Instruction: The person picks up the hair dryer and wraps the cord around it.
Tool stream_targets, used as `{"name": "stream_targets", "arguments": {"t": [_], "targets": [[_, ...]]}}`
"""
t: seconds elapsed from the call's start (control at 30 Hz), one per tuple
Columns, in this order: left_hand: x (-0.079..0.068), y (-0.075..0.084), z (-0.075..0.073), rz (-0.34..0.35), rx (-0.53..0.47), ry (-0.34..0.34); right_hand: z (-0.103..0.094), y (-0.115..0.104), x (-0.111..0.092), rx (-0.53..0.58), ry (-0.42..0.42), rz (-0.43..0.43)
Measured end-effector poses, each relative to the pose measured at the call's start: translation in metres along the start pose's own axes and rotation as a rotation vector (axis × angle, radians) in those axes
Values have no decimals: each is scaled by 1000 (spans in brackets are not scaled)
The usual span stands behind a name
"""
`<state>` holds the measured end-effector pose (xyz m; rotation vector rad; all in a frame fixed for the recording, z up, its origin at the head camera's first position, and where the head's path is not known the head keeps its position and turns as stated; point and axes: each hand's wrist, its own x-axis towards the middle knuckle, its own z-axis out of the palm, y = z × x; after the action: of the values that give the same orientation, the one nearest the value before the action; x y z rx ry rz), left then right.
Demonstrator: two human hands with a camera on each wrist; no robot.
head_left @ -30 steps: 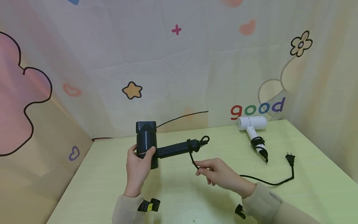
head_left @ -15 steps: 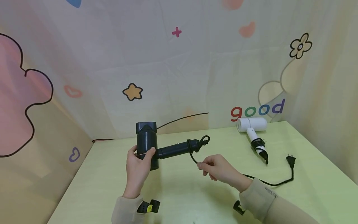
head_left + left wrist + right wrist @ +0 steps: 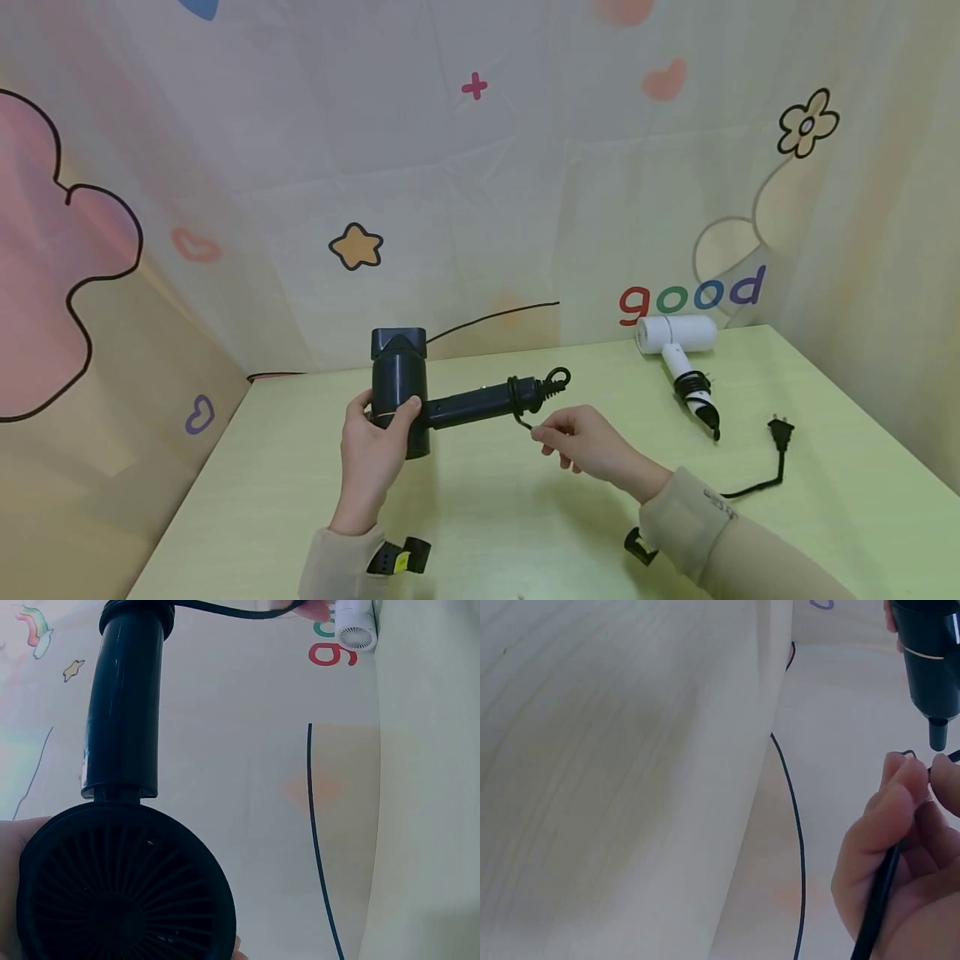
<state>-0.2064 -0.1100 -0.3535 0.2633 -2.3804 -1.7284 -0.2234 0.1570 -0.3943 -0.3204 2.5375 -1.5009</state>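
My left hand [image 3: 375, 467] grips a dark hair dryer [image 3: 398, 379] by its barrel, thumb across the front, holding it above the table. The dryer's handle [image 3: 472, 405] points right, with turns of its cord around the far end and a small cord loop [image 3: 557, 379] beyond. My right hand [image 3: 592, 446] pinches the black cord [image 3: 877, 900] between thumb and fingers just below that end. In the left wrist view the dryer's round vented grille [image 3: 124, 885] faces the camera. The right wrist view shows the cord running back through the palm.
A white hair dryer [image 3: 677, 333], its black cord wrapped around the handle, lies at the back right of the light green table [image 3: 247, 500]. The dark dryer's plug [image 3: 780, 432] lies on the right side. A printed curtain [image 3: 450, 167] hangs behind.
The cord between handle and right hand has become shorter as the hand moved slightly up. The cord leading to the plug has shifted. The dark dryer has moved slightly right.
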Motion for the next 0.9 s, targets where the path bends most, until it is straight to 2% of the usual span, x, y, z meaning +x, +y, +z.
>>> {"name": "stream_targets", "arguments": {"t": [0.4,0.53,0.77,0.9], "targets": [[-1,0,-2,4,-41,-71,-13,-1,11,-110,86,13],[-1,-1,-3,16,-30,-92,-17,-4,12,-114,113,4],[0,-4,-4,38,-17,-130,-25,-12,11,-138,96,-80],[0,-4,-4,42,-10,-158,-29,-15,11,-121,63,-84]]}}
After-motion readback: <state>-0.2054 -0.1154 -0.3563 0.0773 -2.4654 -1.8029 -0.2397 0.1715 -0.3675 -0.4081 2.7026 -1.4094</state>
